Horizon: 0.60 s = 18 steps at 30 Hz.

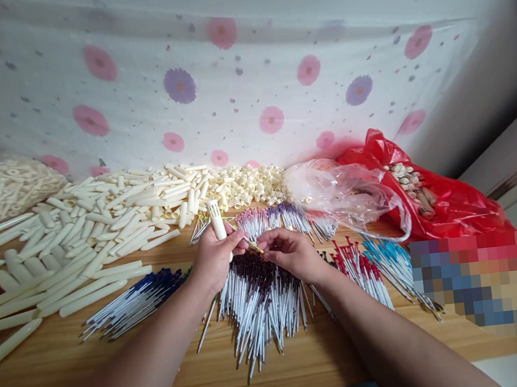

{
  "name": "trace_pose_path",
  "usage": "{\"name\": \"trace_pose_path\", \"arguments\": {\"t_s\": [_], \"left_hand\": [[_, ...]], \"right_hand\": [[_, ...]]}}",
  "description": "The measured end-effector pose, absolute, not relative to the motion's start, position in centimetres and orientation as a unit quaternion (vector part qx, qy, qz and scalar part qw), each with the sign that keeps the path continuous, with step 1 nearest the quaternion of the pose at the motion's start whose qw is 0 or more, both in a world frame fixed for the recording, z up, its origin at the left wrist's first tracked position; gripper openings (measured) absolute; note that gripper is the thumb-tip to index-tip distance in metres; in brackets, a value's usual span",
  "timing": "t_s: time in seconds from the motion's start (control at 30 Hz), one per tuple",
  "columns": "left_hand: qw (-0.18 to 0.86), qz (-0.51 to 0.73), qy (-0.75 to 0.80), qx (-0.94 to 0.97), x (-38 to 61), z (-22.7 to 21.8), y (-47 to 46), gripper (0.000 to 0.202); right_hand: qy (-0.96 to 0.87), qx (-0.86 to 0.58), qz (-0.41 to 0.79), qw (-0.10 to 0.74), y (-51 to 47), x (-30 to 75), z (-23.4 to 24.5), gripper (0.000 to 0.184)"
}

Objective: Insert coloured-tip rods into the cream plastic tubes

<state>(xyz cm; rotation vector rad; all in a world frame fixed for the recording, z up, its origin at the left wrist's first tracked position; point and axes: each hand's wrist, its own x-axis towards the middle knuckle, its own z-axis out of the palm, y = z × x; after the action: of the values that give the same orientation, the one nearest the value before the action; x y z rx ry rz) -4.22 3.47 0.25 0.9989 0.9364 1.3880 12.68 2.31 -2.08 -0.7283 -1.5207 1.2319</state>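
Note:
My left hand (212,257) is closed around a cream plastic pen barrel (218,222), which stands upright with its slotted end on top. Between my hands is a thin pen refill (253,244) with a yellowish end. My right hand (295,252) pinches that end, and the other end reaches my left thumb. Below both hands lies a heap of white refills with dark purple ends (263,304). Blue-ended refills (144,298) lie to the left, and red-ended refills (359,269) and light-blue-ended refills (389,266) to the right.
Loose cream tubes (87,236) cover the left of the wooden table (190,385). Small slotted cream parts (248,185) are piled at the back. A clear plastic bag (346,193) and a red bag (462,197) with cream pieces sit at the right. A blurred patch (474,285) hides something.

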Motion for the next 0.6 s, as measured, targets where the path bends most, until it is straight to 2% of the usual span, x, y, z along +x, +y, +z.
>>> {"name": "trace_pose_path", "arguments": {"t_s": [0.13,0.27,0.37,0.5,0.6], "left_hand": [[0.594,0.588,0.389,0.387,-4.0,0.5,3.3,0.039],[0.605,0.582,0.387,0.380,-3.7,0.2,3.2,0.042],[0.617,0.569,0.379,0.389,-3.5,-0.2,3.0,0.043],[0.606,0.499,0.400,0.474,-3.8,-0.6,3.0,0.037],[0.465,0.448,0.442,0.623,-4.8,-0.7,3.3,0.030]], "right_hand": [[-0.684,-0.275,0.402,0.543,2.3,12.9,-2.2,0.017],[-0.754,-0.258,0.221,0.563,1.8,12.8,-1.3,0.005],[-0.775,-0.242,0.137,0.567,1.4,12.7,-0.6,0.008],[-0.762,-0.262,0.122,0.580,0.9,12.7,-0.4,0.006],[-0.699,-0.313,0.159,0.623,0.8,13.5,0.0,0.003]]}}
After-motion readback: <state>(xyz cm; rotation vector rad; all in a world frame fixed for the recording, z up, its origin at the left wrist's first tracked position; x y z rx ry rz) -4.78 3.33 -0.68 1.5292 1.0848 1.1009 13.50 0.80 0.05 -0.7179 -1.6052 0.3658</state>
